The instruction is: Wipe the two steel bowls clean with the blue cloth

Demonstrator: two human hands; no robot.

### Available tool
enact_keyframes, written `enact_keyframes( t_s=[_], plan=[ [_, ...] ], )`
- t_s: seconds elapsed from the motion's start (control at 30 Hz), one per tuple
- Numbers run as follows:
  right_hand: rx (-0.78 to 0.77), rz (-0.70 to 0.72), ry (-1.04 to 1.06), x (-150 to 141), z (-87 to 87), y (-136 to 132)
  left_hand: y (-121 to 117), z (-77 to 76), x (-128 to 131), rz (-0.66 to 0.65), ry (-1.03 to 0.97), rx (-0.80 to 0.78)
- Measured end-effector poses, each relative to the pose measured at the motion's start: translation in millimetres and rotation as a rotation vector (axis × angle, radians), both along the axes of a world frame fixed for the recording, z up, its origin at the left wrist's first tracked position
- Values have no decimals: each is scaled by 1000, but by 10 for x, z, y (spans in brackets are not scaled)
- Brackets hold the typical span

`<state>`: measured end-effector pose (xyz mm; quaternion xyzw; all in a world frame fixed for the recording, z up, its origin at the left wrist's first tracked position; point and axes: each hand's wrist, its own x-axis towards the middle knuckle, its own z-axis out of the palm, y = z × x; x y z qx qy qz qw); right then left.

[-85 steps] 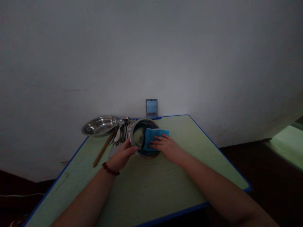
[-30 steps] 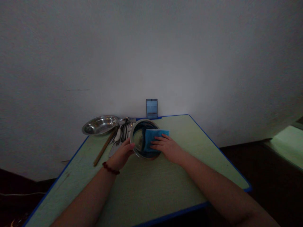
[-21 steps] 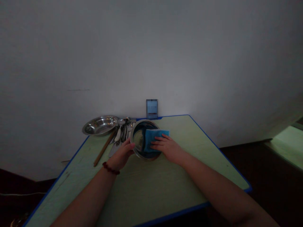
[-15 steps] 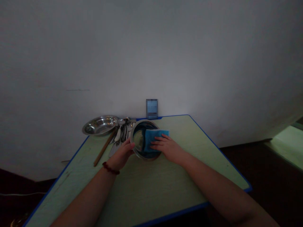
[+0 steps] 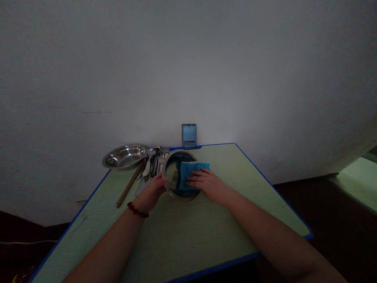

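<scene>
A round metal bowl (image 5: 172, 175) is tilted toward me over the middle of the table. My left hand (image 5: 153, 190), with a dark red beaded bracelet at the wrist, grips its left rim, thumb on the near side. Across the bowl's right side lies a folded blue cloth (image 5: 188, 173), partly inside and partly over the rim. My right hand (image 5: 207, 184) holds this cloth against the bowl, fingers laid over it. The thumb of the right hand is hidden.
Left of the bowl lie several forks, spoons and other cutlery (image 5: 151, 167) beside a wooden stick (image 5: 129, 186). An oval metal dish (image 5: 125, 156) sits at the far left corner. A small blurred screen (image 5: 189, 135) stands against the wall behind the green table (image 5: 235, 224).
</scene>
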<state>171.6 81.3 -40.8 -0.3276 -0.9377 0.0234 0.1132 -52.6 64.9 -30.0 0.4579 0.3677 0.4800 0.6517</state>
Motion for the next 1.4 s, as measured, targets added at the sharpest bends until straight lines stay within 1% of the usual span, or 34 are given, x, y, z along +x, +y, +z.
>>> enact_keyframes(
  t_s=[0.17, 0.43, 0.7, 0.93, 1.1, 1.23, 1.4],
  plan=[
    [7, -14, -3, -11, -17, 11, 5, -7, -1, -10, -9, 16],
    [-13, -35, 0, -33, 12, -8, -5, -2, 30, -8, -5, 54],
    [-3, -33, 33, -35, -39, 6, 4, -36, 33, -14, -13, 94],
    [-24, -46, 12, -43, -12, -17, 26, -77, 43, -7, -2, 93],
    [-37, -54, 29, -47, 5, -32, 9, -44, 85, 28, 15, 114],
    [-44, -64, 51, -50, -2, -36, -13, -14, 102, 14, 18, 136],
    [-35, -59, 70, -49, -25, -38, -5, -23, 107, 11, 33, 162]
  ],
)
